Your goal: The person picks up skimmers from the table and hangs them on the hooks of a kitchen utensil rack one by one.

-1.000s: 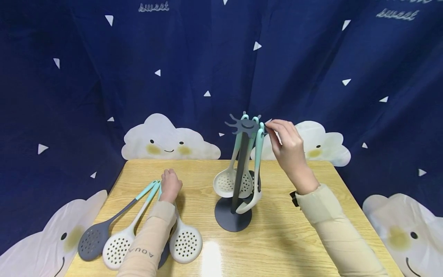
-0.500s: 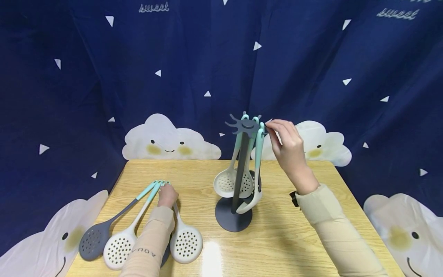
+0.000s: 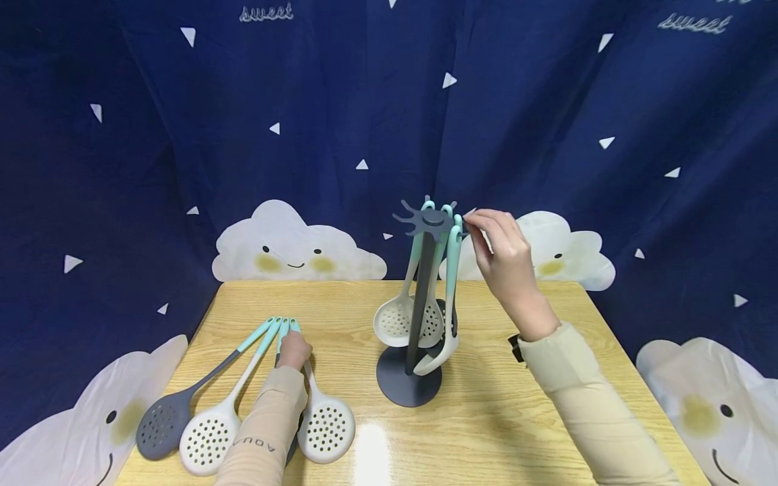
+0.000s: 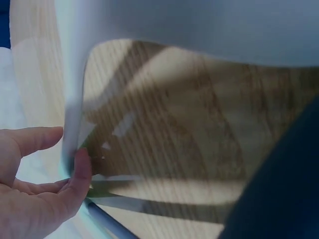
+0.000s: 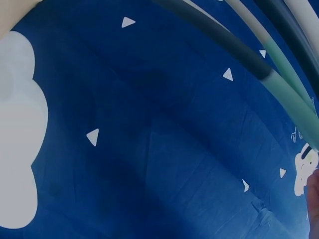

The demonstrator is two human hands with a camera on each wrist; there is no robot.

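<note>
A dark grey utensil rack [image 3: 424,310] stands mid-table, its round base on the wood. From its hooks hang a white ladle [image 3: 446,351], white slotted spoons [image 3: 394,322] and a partly hidden dark utensil. My right hand [image 3: 501,253] pinches the tip of a rack arm at the top right; only its edge shows in the right wrist view. At the left, my left hand [image 3: 294,349] holds the mint-and-white handle of the rightmost white skimmer [image 3: 327,429] between thumb and fingers, as the left wrist view shows. Its head lies on the table.
Left of that hand lie another white skimmer [image 3: 209,439] and a grey skimmer [image 3: 163,425], handles fanned together. A further dark utensil [image 3: 292,451] is mostly hidden under the left sleeve. A blue curtain [image 3: 340,101] with white clouds stands behind the wooden table [image 3: 523,425].
My left hand has come down from the handle ends toward me and closed around the rightmost white skimmer's handle. My right hand stays at the rack's top.
</note>
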